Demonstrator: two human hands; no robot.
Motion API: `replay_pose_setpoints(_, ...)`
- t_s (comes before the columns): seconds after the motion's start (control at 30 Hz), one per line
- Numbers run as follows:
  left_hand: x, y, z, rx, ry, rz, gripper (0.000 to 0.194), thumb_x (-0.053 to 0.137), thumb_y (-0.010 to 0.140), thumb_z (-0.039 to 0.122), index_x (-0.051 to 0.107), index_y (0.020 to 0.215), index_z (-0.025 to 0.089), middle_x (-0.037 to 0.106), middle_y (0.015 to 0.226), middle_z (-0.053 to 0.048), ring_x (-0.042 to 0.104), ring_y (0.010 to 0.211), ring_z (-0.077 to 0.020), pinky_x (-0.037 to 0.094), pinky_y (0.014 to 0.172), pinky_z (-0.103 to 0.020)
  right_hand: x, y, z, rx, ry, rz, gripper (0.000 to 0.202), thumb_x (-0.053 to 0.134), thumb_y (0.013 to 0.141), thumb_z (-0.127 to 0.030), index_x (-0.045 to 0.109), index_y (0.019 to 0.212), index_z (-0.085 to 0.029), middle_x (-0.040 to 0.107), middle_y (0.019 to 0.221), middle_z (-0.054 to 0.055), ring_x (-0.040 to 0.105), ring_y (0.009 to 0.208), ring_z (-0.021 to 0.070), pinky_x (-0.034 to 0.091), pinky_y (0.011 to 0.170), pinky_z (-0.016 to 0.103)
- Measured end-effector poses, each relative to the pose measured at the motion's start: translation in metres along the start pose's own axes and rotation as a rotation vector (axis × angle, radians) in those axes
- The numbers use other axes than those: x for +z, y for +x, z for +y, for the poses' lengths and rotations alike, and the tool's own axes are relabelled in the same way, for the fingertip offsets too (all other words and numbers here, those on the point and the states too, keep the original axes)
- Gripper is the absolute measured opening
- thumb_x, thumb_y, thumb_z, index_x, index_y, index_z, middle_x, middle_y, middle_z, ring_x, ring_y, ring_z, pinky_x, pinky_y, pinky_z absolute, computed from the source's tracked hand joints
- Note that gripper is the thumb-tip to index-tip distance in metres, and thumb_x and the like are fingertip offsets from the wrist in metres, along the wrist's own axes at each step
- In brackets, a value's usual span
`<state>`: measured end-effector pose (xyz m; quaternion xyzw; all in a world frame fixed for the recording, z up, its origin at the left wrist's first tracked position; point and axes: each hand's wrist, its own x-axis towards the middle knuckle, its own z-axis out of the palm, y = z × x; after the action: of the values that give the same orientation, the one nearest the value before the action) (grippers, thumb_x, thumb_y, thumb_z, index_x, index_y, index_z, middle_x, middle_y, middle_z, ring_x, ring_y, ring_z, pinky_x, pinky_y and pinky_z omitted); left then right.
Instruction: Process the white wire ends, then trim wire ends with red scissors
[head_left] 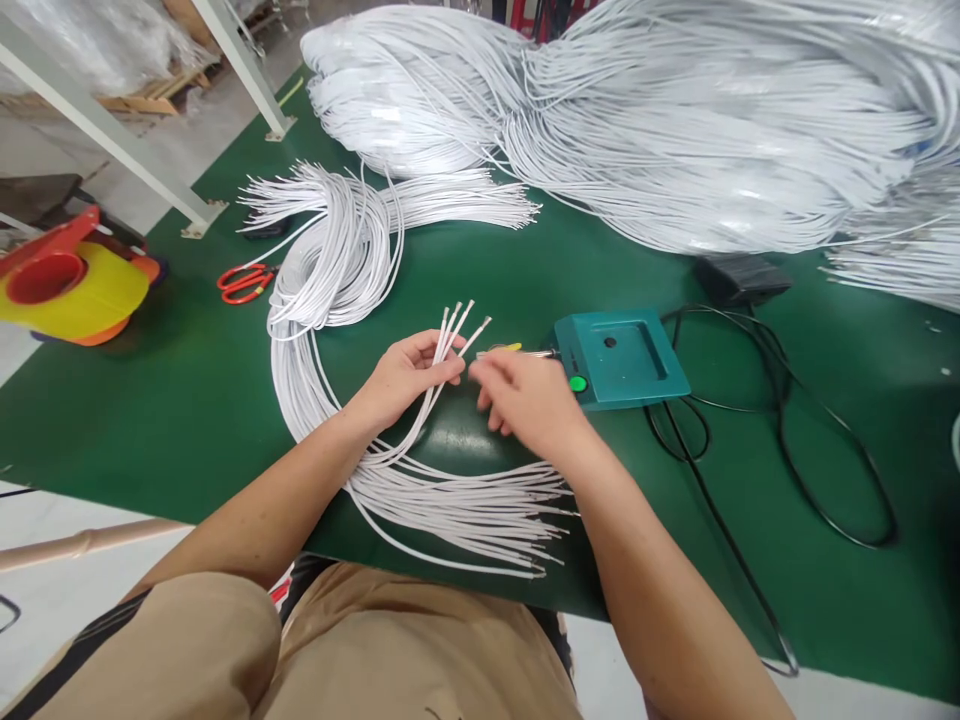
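Observation:
My left hand (417,372) is closed round several white cables (435,385), whose bare-looking tips fan out above the fingers. Just to the right, my right hand (529,400) has thumb and forefinger pinched together; whatever lies between them is too small to make out. Behind that hand stands a teal bench device (622,355) with a green button (577,384) and a thin metal shaft (538,354) pointing toward my fingers. A curved bundle of white cables (450,505) lies under my left forearm, its loose ends spread toward the right near the table's front edge.
Big heaps of white cable (697,130) cover the back of the green table (217,400). Orange-handled scissors (246,284) and a yellow and red tape roll (75,285) lie at left. A black power cord (780,400) loops on the right, beside a black box (741,278).

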<state>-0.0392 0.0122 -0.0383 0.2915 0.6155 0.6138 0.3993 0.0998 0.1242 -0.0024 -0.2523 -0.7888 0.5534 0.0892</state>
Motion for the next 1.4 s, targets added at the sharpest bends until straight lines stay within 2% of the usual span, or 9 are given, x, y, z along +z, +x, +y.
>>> replay_pose_setpoints(0.1,0.005,-0.004,0.004,-0.047,0.033,-0.077,0.03,0.076,0.069,0.03,0.058,0.086,0.014,0.059,0.075,0.001,0.058,0.067,-0.009,0.046,0.069,-0.022,-0.01,0.011,0.004,0.032,0.314,0.175,0.025,0.06,0.081,-0.038,0.062,0.092,-0.016,0.061,0.067,0.0,0.053,0.045,0.0092,0.043,0.042,0.021)
replay_pose_setpoints(0.23,0.013,-0.008,0.01,-0.005,0.059,-0.082,0.028,0.074,0.071,0.031,0.054,0.08,0.013,0.06,0.084,-0.001,0.058,0.078,-0.0099,0.045,0.075,-0.022,-0.006,0.012,0.001,0.023,0.513,0.161,0.02,0.068,0.074,-0.031,0.061,0.074,-0.012,0.056,0.059,-0.001,0.049,0.047,0.007,0.044,0.045,0.019)
replay_pose_setpoints(0.4,0.017,-0.007,0.011,0.059,0.035,0.023,0.032,0.077,0.067,0.027,0.051,0.077,0.012,0.059,0.075,0.001,0.056,0.069,-0.0074,0.046,0.068,-0.02,0.004,0.011,0.0,0.033,0.561,0.15,0.019,0.071,0.07,-0.028,0.068,0.077,-0.011,0.059,0.059,0.0,0.049,0.05,0.0064,0.044,0.05,0.02)
replay_pose_setpoints(0.63,0.017,-0.009,0.01,0.075,0.088,0.07,0.031,0.073,0.072,0.03,0.049,0.081,0.013,0.062,0.078,-0.001,0.061,0.069,-0.0094,0.047,0.062,-0.02,0.008,0.016,0.01,0.09,0.799,0.049,0.021,0.07,0.07,-0.027,0.071,0.083,-0.011,0.061,0.07,0.002,0.05,0.058,0.0067,0.044,0.06,0.022)
replay_pose_setpoints(0.77,0.019,-0.011,0.011,0.094,0.114,0.091,0.029,0.071,0.074,0.026,0.045,0.078,0.014,0.062,0.077,0.0,0.061,0.065,-0.0083,0.047,0.061,-0.019,0.013,0.016,0.008,0.181,0.958,0.039,0.02,0.071,0.065,-0.025,0.068,0.078,-0.01,0.053,0.062,-0.001,0.043,0.054,0.006,0.041,0.055,0.021)
replay_pose_setpoints(0.93,0.018,-0.01,0.01,0.069,0.095,0.048,0.031,0.065,0.077,0.026,0.036,0.076,0.016,0.063,0.078,-0.001,0.06,0.063,-0.0092,0.046,0.06,-0.021,0.012,0.015,0.005,0.254,0.993,-0.017,0.014,0.067,0.065,-0.023,0.061,0.07,-0.012,0.048,0.06,-0.002,0.037,0.05,0.006,0.04,0.05,0.022)
replay_pose_setpoints(1.1,0.019,-0.011,0.008,0.105,0.145,-0.013,0.029,0.06,0.082,0.023,0.033,0.076,0.017,0.062,0.077,-0.001,0.059,0.064,-0.009,0.045,0.063,-0.023,0.006,0.015,0.004,0.197,0.962,-0.086,0.03,0.063,0.075,-0.044,0.064,0.079,-0.014,0.034,0.052,-0.006,0.035,0.046,0.0075,0.036,0.049,0.023)
replay_pose_setpoints(1.27,0.019,-0.012,0.009,0.103,0.157,-0.035,0.029,0.06,0.082,0.023,0.032,0.074,0.017,0.06,0.075,-0.001,0.06,0.066,-0.01,0.046,0.064,-0.023,0.006,0.015,0.009,0.162,0.96,-0.212,0.044,0.066,0.076,-0.047,0.045,0.055,-0.015,0.039,0.053,-0.002,0.046,0.056,0.0099,0.036,0.054,0.023)
replay_pose_setpoints(1.4,0.017,-0.01,0.009,0.098,0.102,0.001,0.031,0.064,0.08,0.027,0.036,0.076,0.016,0.06,0.077,-0.001,0.06,0.066,-0.0097,0.047,0.062,-0.021,0.007,0.014,0.012,0.186,1.039,-0.229,0.036,0.072,0.071,-0.043,0.051,0.062,-0.014,0.046,0.061,-0.002,0.046,0.06,0.0082,0.041,0.063,0.022)
